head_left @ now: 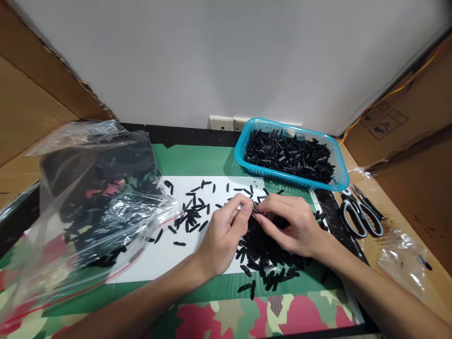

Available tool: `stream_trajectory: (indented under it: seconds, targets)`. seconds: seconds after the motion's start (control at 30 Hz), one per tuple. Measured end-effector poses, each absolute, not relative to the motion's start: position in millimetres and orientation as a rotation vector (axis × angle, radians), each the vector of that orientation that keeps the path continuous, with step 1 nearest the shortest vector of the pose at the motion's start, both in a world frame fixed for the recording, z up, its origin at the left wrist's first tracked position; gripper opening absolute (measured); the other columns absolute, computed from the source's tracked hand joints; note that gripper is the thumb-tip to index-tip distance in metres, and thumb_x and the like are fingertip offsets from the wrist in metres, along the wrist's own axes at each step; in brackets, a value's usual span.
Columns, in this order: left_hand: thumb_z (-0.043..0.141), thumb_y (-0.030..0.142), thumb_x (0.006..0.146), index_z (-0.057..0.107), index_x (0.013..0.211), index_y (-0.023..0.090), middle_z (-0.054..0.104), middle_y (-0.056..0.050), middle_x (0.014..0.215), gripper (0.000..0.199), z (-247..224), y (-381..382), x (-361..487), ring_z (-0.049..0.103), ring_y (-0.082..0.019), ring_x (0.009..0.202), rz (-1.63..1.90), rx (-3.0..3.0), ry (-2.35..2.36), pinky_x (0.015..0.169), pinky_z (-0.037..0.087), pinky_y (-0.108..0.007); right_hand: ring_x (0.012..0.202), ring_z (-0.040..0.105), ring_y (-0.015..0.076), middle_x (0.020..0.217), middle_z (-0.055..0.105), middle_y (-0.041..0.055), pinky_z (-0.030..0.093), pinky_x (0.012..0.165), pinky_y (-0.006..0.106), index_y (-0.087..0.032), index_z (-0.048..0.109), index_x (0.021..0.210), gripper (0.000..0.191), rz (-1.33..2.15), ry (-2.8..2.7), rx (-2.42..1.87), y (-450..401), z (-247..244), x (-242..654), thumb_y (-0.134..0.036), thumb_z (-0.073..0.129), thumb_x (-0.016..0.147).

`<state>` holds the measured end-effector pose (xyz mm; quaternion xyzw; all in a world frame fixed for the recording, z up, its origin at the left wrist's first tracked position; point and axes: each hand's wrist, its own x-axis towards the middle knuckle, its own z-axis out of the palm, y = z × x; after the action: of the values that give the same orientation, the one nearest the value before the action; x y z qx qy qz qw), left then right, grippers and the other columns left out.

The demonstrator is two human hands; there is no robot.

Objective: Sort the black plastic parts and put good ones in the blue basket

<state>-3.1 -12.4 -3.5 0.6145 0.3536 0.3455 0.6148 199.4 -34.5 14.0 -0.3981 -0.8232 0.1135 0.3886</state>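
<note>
The grip is a fingertip pinch: the left hand (224, 233) and right hand (296, 223) meet around a small black piece (254, 210), just above the middle of the surface (194, 157). Held from both sides, it is apparently steadied for close finger work. Directly below, a dark heap (263, 240) sits within easy reach, while similar strips (192, 216) lie scattered on a white sheet (151, 259), whose pale ground likely makes them easier to see. A blue basket (292, 179) filled with more stands toward the far right corner, seemingly to keep them together; a clear plastic bag (102, 202) covers the left side. The held piece looks dark and slim, its finer detail hidden by fingers.
</note>
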Motion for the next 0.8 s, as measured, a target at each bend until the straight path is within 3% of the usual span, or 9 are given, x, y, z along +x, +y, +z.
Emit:
stream_trajectory:
  seconds: [0.13,0.2,0.23,0.33,0.4,0.5,0.6,0.7,0.8]
  targets:
    - [0.046,0.052,0.112,0.06,0.099,0.021,0.037,0.007,0.065,0.037,0.4,-13.2,-4.6,0.037,-0.011,0.059,0.73,1.466,0.818,0.057,0.03,-0.026,0.059,0.052,0.0173,0.068,0.064,0.0017,0.041,0.061,0.033,-0.019,0.065,0.088,0.009,-0.364,-2.152,-0.958,-31.9,19.2,207.5,-0.012,0.068,0.093]
    - [0.043,0.053,0.112,0.06,0.102,0.02,0.038,0.008,0.063,0.039,2.8,-14.5,-5.6,0.037,-0.012,0.059,0.732,1.469,0.797,0.059,0.032,-0.027,0.067,0.058,0.0199,0.071,0.068,0.0032,0.045,0.068,0.034,-0.021,0.065,0.09,0.01,-0.54,-1.989,-1.106,-25.6,24.3,213.8,-0.013,0.07,0.093]
    - [0.041,0.053,0.112,0.06,0.102,0.02,0.039,0.008,0.062,0.04,4.0,-15.3,-6.1,0.037,-0.012,0.058,0.739,1.475,0.781,0.06,0.032,-0.028,0.079,0.064,0.0239,0.081,0.073,0.0064,0.048,0.076,0.037,-0.02,0.067,0.098,0.007,-0.598,-1.915,-1.256,-21.5,26.8,216.6,-0.015,0.069,0.095]
    - [0.034,0.055,0.113,0.058,0.103,0.02,0.038,0.008,0.059,0.044,6.7,-18.0,-7.3,0.037,-0.013,0.057,0.748,1.457,0.732,0.061,0.033,-0.029,0.121,0.062,0.0383,0.125,0.076,0.0179,0.048,0.101,0.056,-0.018,0.06,0.14,0.042,-0.599,-1.784,-1.551,-11.7,30.9,220.0,-0.025,0.069,0.1]
    - [0.033,0.058,0.112,0.055,0.112,0.021,0.037,0.009,0.059,0.043,5.9,-19.8,-7.4,0.036,-0.014,0.055,0.769,1.422,0.702,0.06,0.032,-0.028,0.128,0.06,0.0395,0.134,0.072,0.0193,0.049,0.104,0.059,-0.02,0.054,0.151,0.053,-0.504,-1.814,-1.477,-11.5,29.2,217.6,-0.026,0.069,0.101]
    - [0.032,0.063,0.111,0.046,0.131,0.024,0.037,0.011,0.061,0.046,0.9,-22.6,-6.5,0.033,-0.014,0.054,0.826,1.344,0.664,0.057,0.029,-0.028,0.116,0.067,0.0338,0.121,0.076,0.0129,0.053,0.102,0.055,-0.026,0.063,0.139,0.044,-0.346,-1.988,-1.175,-22.6,21.4,206.6,-0.012,0.069,0.098]
    - [0.023,0.069,0.109,0.04,0.142,0.024,0.041,0.009,0.064,0.059,-3.8,-24.4,-6.6,0.036,-0.015,0.055,0.81,1.321,0.658,0.056,0.031,-0.027,0.095,0.068,0.0283,0.102,0.076,0.0084,0.058,0.086,0.046,-0.026,0.069,0.122,0.032,-0.093,-2.087,-0.939,-38.7,11.7,186.9,-0.007,0.071,0.096]
    - [0.018,0.074,0.106,0.039,0.147,0.024,0.055,0.004,0.073,0.067,-3.6,-24.2,-8.2,0.048,-0.017,0.06,0.784,1.39,0.687,0.06,0.04,-0.03,0.092,0.064,0.026,0.102,0.073,0.0095,0.058,0.08,0.043,-0.023,0.072,0.112,0.018,0.201,-2.194,-0.881,-48.9,4.2,166.5,-0.01,0.068,0.099]
    - [0.016,0.07,0.108,0.04,0.148,0.023,0.065,0.0,0.082,0.066,-0.3,-21.7,-9.0,0.061,-0.022,0.075,0.787,1.478,0.724,0.074,0.048,-0.035,0.093,0.06,0.0248,0.101,0.07,0.0095,0.056,0.08,0.04,-0.02,0.072,0.102,0.012,0.316,-2.214,-0.954,-50.2,2.6,157.2,-0.012,0.063,0.102]
